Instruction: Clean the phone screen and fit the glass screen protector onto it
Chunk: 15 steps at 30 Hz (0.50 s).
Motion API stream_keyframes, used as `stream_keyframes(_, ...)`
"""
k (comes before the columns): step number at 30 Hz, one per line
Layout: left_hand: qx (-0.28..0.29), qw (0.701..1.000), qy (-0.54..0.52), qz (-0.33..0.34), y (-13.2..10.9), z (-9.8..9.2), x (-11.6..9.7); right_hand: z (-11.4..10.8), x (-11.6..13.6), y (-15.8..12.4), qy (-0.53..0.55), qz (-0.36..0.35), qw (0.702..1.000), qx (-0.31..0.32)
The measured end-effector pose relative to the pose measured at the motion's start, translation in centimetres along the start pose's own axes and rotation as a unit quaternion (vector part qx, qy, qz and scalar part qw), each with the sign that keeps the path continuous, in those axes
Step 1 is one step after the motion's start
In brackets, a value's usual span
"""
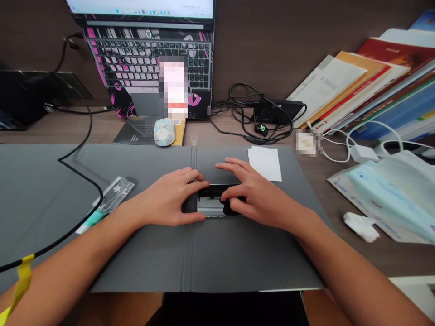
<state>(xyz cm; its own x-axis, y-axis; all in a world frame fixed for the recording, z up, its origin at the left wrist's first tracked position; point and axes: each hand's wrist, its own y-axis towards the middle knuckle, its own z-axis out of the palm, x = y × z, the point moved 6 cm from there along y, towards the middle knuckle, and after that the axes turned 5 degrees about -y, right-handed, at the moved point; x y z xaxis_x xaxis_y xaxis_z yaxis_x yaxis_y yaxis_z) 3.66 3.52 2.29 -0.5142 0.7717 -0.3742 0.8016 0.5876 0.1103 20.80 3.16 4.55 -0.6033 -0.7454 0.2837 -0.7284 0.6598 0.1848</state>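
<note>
Lying flat at the center of the frame, a glossy dark phone [211, 206] is resting on a gray mat [244, 258]. The left hand [166, 199] is gripping its left end, thumb at the lower edge and forefinger at the upper. The right hand [258, 194] is bending over the other end, two fingertips sitting close above the screen; whether they are touching or pinching anything, I cannot tell (reflections are confusing that gap). Its remaining fingers are stretching out loosely, near white paper [267, 164]. If the left grip is too light, a sideways push could turn or slide the phone. Stray touches could smudge its screen. At frame left, a black cable [101, 194] is crossing a clear case [118, 190]; a tug might drag that case.
</note>
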Motion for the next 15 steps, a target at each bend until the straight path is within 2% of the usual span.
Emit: stream_keyframes(15,0.012,1.000,-0.004,-0.006,-0.1,0.2,0.2,-1.6,-2.4,-1.9,-0.014,0.034,0.997,0.068)
